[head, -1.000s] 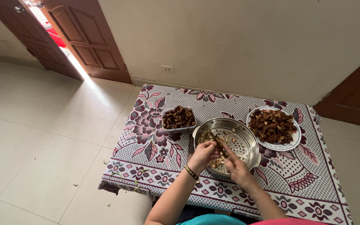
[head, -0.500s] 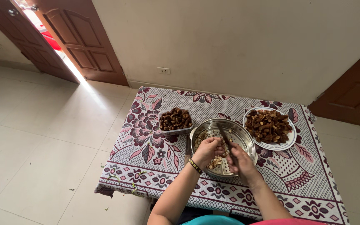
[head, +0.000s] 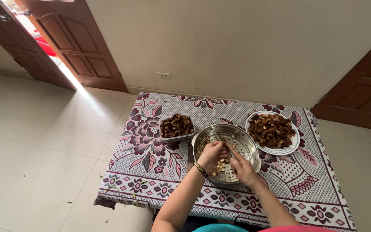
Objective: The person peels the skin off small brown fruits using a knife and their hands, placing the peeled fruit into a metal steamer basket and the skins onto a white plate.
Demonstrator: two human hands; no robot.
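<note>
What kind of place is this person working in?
Most likely a room in a home: a pale tiled floor, panelled wooden doors, and a low table under a flowered cloth holding a perforated steel bowl and dishes of brown pieces.

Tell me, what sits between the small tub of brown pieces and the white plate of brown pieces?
The head view shows a perforated metal bowl between the tub and the plate.

Counted on the patterned cloth [head: 151,172]: one perforated steel bowl [head: 247,146] at centre; one small tray of dark pieces [head: 176,126] at 10 o'clock; one white plate of brown pieces [head: 273,131] at 2 o'clock. Two hands, left hand [head: 211,153] and right hand [head: 242,169]. Two wooden doors [head: 78,47].
</note>
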